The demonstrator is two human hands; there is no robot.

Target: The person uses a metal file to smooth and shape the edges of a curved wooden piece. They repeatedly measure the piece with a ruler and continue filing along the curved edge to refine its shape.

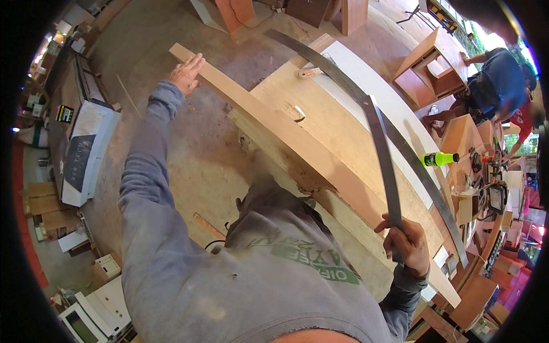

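Note:
A long pale wooden board (pixel 274 126) lies along the near edge of the worktable, running from far left to near right. My left hand (pixel 187 74) rests on the board near its far end, its fingers stretched out over the wood. In my right hand (pixel 409 246) is one end of a dark flat metal strip (pixel 384 154), with the fingers wrapped round it. The strip slants up from that hand, its far end over a second, longer dark strip (pixel 423 166) across the table. Part of the right palm is hidden.
A plywood panel (pixel 337 134) and a white panel (pixel 357 71) cover the table. A small light-coloured tool (pixel 309 72) and a lime-green bottle (pixel 439 159) are on it. At the right another person (pixel 497 80) bends near a wooden cabinet frame (pixel 429 71). Cartons and equipment line the left.

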